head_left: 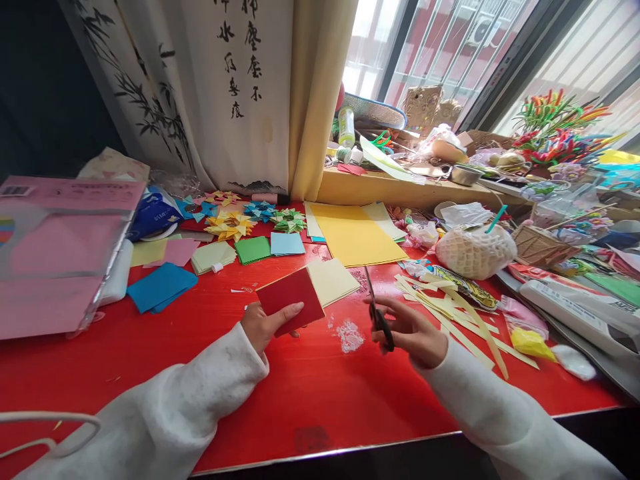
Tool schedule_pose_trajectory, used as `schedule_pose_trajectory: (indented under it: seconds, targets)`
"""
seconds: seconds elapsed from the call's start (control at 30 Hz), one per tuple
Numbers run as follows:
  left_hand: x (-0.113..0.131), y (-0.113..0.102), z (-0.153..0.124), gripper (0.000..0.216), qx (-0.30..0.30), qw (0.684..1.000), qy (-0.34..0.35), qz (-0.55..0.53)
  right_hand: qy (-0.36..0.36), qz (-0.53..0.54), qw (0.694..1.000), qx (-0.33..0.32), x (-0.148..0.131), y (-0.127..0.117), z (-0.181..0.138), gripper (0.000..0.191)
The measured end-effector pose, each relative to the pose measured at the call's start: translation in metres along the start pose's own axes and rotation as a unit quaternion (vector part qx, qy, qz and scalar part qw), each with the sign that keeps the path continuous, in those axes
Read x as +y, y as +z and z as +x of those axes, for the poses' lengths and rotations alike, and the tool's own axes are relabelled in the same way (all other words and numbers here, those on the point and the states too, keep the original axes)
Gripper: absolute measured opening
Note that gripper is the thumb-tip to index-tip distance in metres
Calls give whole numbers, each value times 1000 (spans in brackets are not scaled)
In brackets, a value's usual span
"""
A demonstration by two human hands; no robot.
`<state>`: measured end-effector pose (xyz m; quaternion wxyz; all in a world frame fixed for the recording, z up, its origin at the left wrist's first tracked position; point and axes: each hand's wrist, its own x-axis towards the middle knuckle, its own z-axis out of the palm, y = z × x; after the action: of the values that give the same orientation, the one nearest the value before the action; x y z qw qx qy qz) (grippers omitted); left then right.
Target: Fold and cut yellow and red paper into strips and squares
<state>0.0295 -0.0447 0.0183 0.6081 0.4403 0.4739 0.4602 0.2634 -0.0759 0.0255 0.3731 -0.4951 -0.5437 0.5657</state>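
Observation:
My left hand (267, 325) grips a squarish stack of red paper (293, 300), thumb on top and fingers beneath. A pale yellow edge shows along the red stack's side. Just behind it lies a stack of cream paper (334, 280), partly covered by the red one. In my right hand (407, 330) is a pair of scissors (381, 320) with dark handles, blades pointing up and away from me. The scissors are apart from the paper. Between my hands a small heap of white scraps (350, 336) lies on the red table (280, 413).
Folded paper stars (230, 225) and small paper stacks, among them green (253, 250) and blue (163, 287), line the back. A large yellow sheet (357, 233) lies beyond my hands. Cut strips (465, 313) spread at right, near a net-wrapped round object (475, 250). A pink package (65, 257) stands left.

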Motion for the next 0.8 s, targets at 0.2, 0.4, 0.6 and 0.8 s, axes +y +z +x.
schedule_pose_trajectory:
  seconds: [0.2, 0.4, 0.6, 0.8]
  targets:
    - [7, -1, 0, 15, 24, 999, 17, -32, -16, 20, 993, -111, 7, 45, 16, 49]
    - [12, -3, 4, 15, 79, 996, 28, -29, -52, 17, 986, -159, 12, 57, 30, 58]
    - [14, 0, -2, 11, 73, 995, 61, -16, -33, -13, 992, -123, 8, 60, 26, 63]
    - [17, 1, -7, 11, 36, 996, 87, 8, -29, -26, 992, -120, 10, 61, 26, 62]
